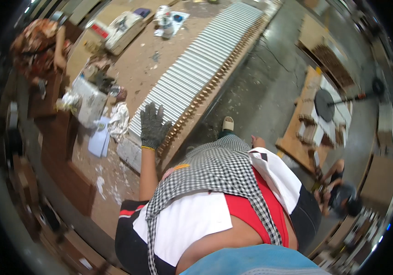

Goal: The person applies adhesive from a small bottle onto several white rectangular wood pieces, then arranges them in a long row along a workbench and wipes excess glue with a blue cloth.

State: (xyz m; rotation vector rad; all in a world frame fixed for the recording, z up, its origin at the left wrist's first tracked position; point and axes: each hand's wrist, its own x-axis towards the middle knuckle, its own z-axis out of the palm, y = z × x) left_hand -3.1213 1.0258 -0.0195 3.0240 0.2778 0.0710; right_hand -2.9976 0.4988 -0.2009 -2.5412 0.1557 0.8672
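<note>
My left hand (154,128), in a dark grey knitted glove, lies with its fingers spread over the near end of a long row of silver rods (201,57). The rods sit side by side, with brass-coloured ends (205,91) along the right side of the row. Bare and half hidden behind my clothes, my right hand (257,141) hangs beside my body, away from the table. Its fingers show too little to read their shape. A pale block (130,151) lies at the row's near end, just below my left hand.
On the brown worktable (134,78) are a crumpled white cloth (119,120), pale paper sheets (99,142) and a white bottle (165,27). A person (40,48) stands across at the left; another person (338,195) is low at the right. A pallet (293,133) holds stacked pieces beside a round-headed stand fan (324,105).
</note>
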